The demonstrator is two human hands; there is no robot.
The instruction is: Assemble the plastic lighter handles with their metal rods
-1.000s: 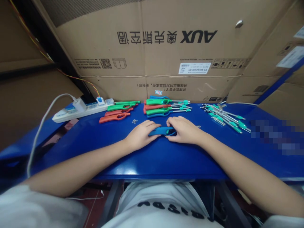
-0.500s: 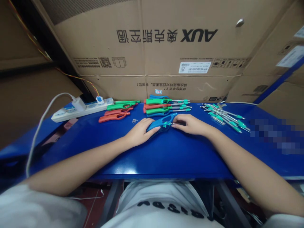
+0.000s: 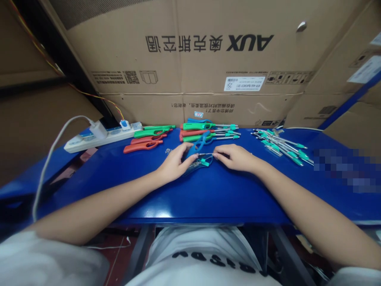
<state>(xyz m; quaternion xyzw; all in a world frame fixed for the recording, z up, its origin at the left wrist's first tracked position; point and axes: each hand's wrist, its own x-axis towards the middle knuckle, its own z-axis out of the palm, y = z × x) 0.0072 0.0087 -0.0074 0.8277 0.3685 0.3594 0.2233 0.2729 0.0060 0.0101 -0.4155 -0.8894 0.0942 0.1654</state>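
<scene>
My left hand point(image 3: 175, 163) is closed around an opened blue lighter casing point(image 3: 203, 141) of the long-necked kind. One blue part is tilted up with its loop on top; below it lies a darker part with a teal piece point(image 3: 204, 162) in it. The fingertips of my right hand point(image 3: 233, 158) are pinched on the end of a thin metallic strand point(image 3: 206, 154), a wire or rod, stretching from the casing. Just behind my hands lie several lighters point(image 3: 199, 126) in green, red and blue, with metal necks and teal pieces.
Green and red handle casings point(image 3: 143, 146) lie at left beside a white power strip point(image 3: 104, 137) with plugs. Several metal tubes with teal pieces point(image 3: 282, 146) form a pile at right. A cardboard wall point(image 3: 205, 83) closes off the back of the blue table point(image 3: 208, 198).
The blue upper part has tilted up and away, uncovering the teal piece below. My right hand has shifted slightly left and down, and the thin strand now shows between my hands.
</scene>
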